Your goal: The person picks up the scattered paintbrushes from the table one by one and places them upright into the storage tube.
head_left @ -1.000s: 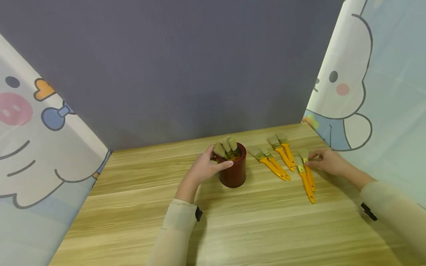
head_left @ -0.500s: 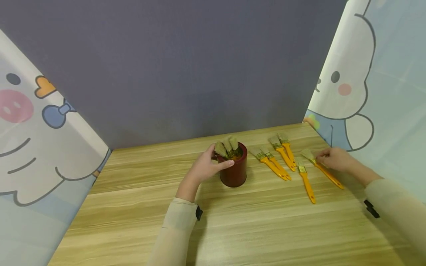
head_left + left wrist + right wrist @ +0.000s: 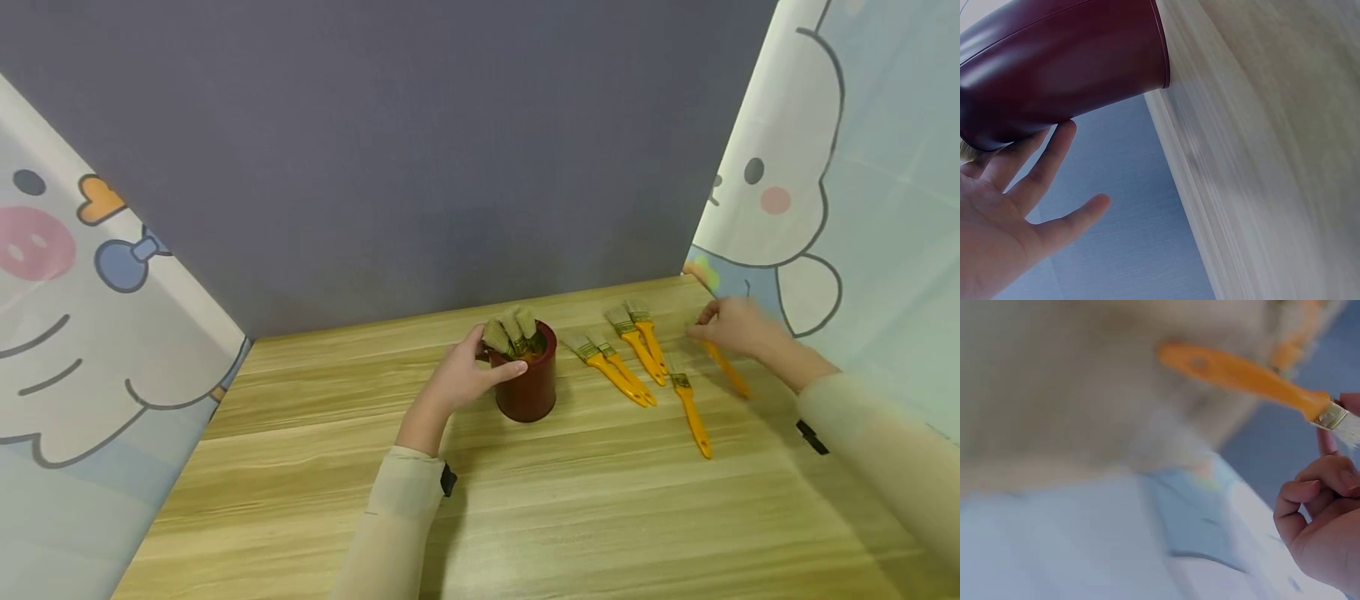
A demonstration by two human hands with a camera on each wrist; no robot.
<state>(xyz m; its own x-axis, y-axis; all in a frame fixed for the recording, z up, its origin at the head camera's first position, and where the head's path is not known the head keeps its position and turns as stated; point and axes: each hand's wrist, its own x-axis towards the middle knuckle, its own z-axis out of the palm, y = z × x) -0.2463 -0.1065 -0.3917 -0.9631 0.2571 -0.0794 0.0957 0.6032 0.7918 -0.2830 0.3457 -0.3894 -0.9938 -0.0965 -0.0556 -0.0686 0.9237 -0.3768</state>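
Observation:
A dark red can (image 3: 527,393) stands upright on the wooden table, with several paintbrushes (image 3: 520,322) in it, bristles up. My left hand (image 3: 459,380) holds the can near its rim, thumb in front and fingers around the left side; the left wrist view shows fingertips against the can wall (image 3: 1066,59). At the right, my right hand (image 3: 738,325) pinches a yellow-handled paintbrush (image 3: 727,368) near its metal band. That brush's handle (image 3: 1235,372) points away from the fingers in the right wrist view. Its bristles are mostly hidden or blurred in the head view.
One paintbrush (image 3: 692,417) lies alone left of my right hand. Two pairs lie between it and the can: a nearer pair (image 3: 617,377) and a farther pair (image 3: 641,343). A grey panel (image 3: 450,167) rises behind the table, with a cartoon-printed sheet (image 3: 885,250) at the right.
My right hand has drawn one paintbrush rightward out of the rightmost pair, then moved it up and back; its partner stays on the table. The left hand and can keep their place.

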